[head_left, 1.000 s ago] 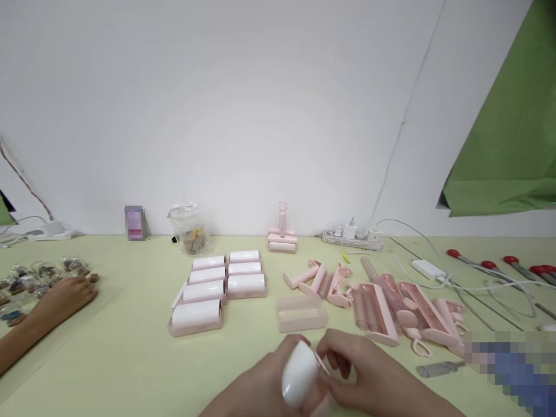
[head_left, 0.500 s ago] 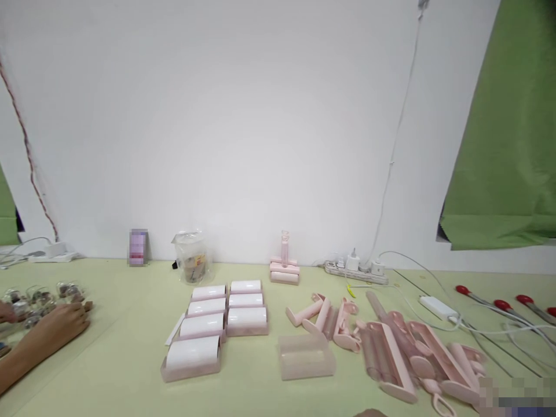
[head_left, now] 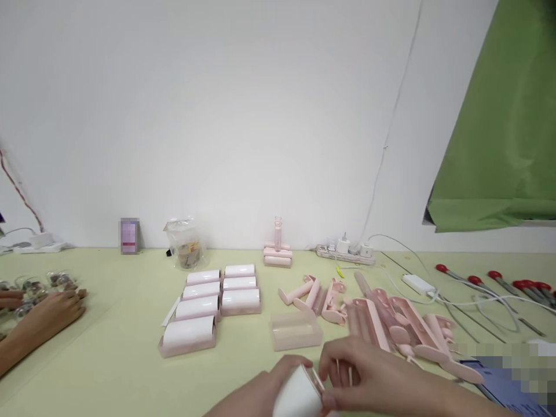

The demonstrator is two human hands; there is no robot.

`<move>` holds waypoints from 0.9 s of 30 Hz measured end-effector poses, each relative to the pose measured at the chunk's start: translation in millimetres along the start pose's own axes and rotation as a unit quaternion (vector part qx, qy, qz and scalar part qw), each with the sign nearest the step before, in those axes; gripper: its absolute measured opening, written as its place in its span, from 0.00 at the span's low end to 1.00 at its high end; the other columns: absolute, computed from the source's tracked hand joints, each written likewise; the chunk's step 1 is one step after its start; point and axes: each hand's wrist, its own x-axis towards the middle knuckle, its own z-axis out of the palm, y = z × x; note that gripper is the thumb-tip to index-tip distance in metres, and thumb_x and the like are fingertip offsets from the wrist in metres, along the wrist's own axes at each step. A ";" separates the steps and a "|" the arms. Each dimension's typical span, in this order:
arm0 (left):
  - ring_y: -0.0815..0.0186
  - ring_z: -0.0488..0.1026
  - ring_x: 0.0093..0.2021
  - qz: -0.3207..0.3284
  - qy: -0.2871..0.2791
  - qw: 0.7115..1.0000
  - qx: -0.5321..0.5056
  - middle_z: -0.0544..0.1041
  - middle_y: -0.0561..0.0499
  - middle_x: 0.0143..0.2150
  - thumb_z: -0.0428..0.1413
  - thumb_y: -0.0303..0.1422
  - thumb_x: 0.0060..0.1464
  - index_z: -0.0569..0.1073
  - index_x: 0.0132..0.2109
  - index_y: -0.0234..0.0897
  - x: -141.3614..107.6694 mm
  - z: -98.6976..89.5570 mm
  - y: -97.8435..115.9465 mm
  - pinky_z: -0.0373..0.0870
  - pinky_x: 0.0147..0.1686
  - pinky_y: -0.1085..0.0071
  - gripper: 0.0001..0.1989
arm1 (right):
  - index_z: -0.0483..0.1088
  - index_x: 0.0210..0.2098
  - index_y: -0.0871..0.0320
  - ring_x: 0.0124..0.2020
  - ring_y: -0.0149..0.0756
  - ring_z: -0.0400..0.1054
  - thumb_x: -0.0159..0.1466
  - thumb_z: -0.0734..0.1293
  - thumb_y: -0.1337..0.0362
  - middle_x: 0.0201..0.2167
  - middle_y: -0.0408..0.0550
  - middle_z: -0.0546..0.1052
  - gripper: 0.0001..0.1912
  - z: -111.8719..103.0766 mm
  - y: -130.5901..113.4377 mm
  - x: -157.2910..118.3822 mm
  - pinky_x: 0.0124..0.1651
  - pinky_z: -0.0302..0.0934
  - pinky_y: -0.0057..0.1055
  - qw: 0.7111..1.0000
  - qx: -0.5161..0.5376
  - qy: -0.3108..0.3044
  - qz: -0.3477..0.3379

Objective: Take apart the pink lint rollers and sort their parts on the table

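Note:
At the bottom centre my left hand (head_left: pixel 260 391) grips a white roll (head_left: pixel 295 395), its open end tilted up and to the right. My right hand (head_left: pixel 369 373) has its fingers curled against the rim of that end, with the thumb below. Just beyond my hands lies a translucent pink case (head_left: pixel 297 332). White rolls (head_left: pixel 190 334) in pink cases stand in two columns to the left. Loose pink handles and covers (head_left: pixel 369 317) lie in a heap on the right, partly behind my right hand.
Another person's hand (head_left: pixel 61 311) works among small items at far left. Along the wall stand a bagged cup (head_left: pixel 186 252), a pink stack (head_left: pixel 278 258) and a power strip (head_left: pixel 345 256). Cables and red-ended rods (head_left: pixel 475 280) lie to the right, near a blue item (head_left: pixel 512 385).
Both my hands have come into view at the bottom with the white roll between them. Objects on the table appear slightly higher and further left as the view shifts.

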 end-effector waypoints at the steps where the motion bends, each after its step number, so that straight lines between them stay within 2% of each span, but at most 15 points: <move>1: 0.62 0.68 0.39 0.009 0.009 1.000 -0.022 0.71 0.53 0.41 0.58 0.40 0.42 0.60 0.51 0.47 -0.2 -0.3 4.8 0.63 0.36 0.71 0.28 | 0.70 0.32 0.56 0.23 0.29 0.65 0.52 0.67 0.55 0.20 0.40 0.70 0.12 2.0 2.3 2.8 0.24 0.53 0.22 0.998 0.067 -0.002 0.004; 5: 0.61 0.66 0.43 0.056 0.012 0.992 -0.113 0.70 0.49 0.45 0.59 0.38 0.41 0.57 0.52 0.41 3.2 0.2 15.7 0.61 0.40 0.70 0.31 | 0.66 0.30 0.59 0.19 0.28 0.65 0.56 0.62 0.51 0.17 0.38 0.67 0.16 27.2 18.6 17.3 0.24 0.59 0.24 0.954 0.298 0.044 -0.001; 7: 0.61 0.67 0.43 0.050 0.007 0.990 -0.132 0.70 0.48 0.44 0.59 0.38 0.41 0.57 0.52 0.40 2.8 0.2 18.6 0.61 0.40 0.69 0.31 | 0.66 0.29 0.59 0.19 0.28 0.65 0.58 0.60 0.49 0.19 0.39 0.67 0.18 42.5 24.3 20.8 0.23 0.61 0.25 0.932 0.355 0.065 -0.018; 10: 0.61 0.67 0.42 0.022 -0.017 0.991 -0.132 0.71 0.49 0.43 0.59 0.39 0.42 0.58 0.51 0.42 -1.4 0.7 22.1 0.62 0.40 0.69 0.29 | 0.66 0.31 0.59 0.22 0.30 0.67 0.59 0.58 0.48 0.23 0.42 0.69 0.19 60.7 27.2 18.5 0.24 0.62 0.26 0.908 0.413 0.054 -0.042; 14: 0.62 0.67 0.42 0.018 -0.019 0.989 -0.147 0.71 0.49 0.42 0.59 0.38 0.43 0.57 0.51 0.43 -2.6 4.5 18.6 0.62 0.39 0.68 0.28 | 0.66 0.34 0.59 0.21 0.30 0.68 0.56 0.61 0.48 0.23 0.43 0.71 0.20 70.3 28.6 11.2 0.23 0.62 0.26 0.898 0.435 0.047 -0.038; 17: 0.62 0.66 0.43 0.043 -0.009 0.990 -0.133 0.70 0.50 0.44 0.60 0.35 0.42 0.59 0.50 0.43 1.5 8.1 10.5 0.61 0.41 0.68 0.28 | 0.66 0.29 0.59 0.21 0.31 0.66 0.57 0.60 0.48 0.20 0.42 0.69 0.19 68.3 30.9 8.5 0.25 0.61 0.27 0.921 0.379 0.089 -0.012; 20: 0.61 0.67 0.43 0.046 -0.026 0.988 -0.148 0.69 0.50 0.44 0.60 0.33 0.42 0.59 0.51 0.45 6.5 12.6 4.7 0.61 0.41 0.68 0.28 | 0.66 0.24 0.58 0.27 0.34 0.65 0.59 0.57 0.48 0.22 0.43 0.68 0.20 67.5 31.0 8.1 0.31 0.61 0.29 0.933 0.335 0.130 -0.005; 22: 0.61 0.68 0.43 0.042 -0.014 0.976 -0.215 0.68 0.49 0.45 0.59 0.35 0.43 0.52 0.54 0.46 9.4 16.6 3.1 0.63 0.40 0.68 0.33 | 0.66 0.29 0.57 0.32 0.37 0.66 0.58 0.56 0.46 0.27 0.45 0.70 0.21 71.4 29.4 9.4 0.35 0.61 0.32 0.920 0.371 0.124 -0.034; 24: 0.61 0.69 0.42 0.043 0.029 0.964 -0.262 0.67 0.46 0.46 0.58 0.38 0.43 0.41 0.57 0.45 10.7 19.3 2.0 0.64 0.41 0.66 0.40 | 0.66 0.34 0.57 0.35 0.39 0.66 0.56 0.59 0.45 0.31 0.47 0.71 0.21 78.1 27.6 11.7 0.39 0.61 0.35 0.903 0.407 0.121 -0.072; 27: 0.57 0.65 0.48 0.073 0.057 0.974 -0.207 0.65 0.43 0.49 0.59 0.42 0.41 0.34 0.60 0.42 9.7 15.2 -3.4 0.59 0.48 0.61 0.49 | 0.64 0.34 0.56 0.36 0.38 0.67 0.55 0.64 0.50 0.32 0.47 0.72 0.16 85.2 27.7 14.9 0.40 0.60 0.35 0.888 0.433 0.118 -0.099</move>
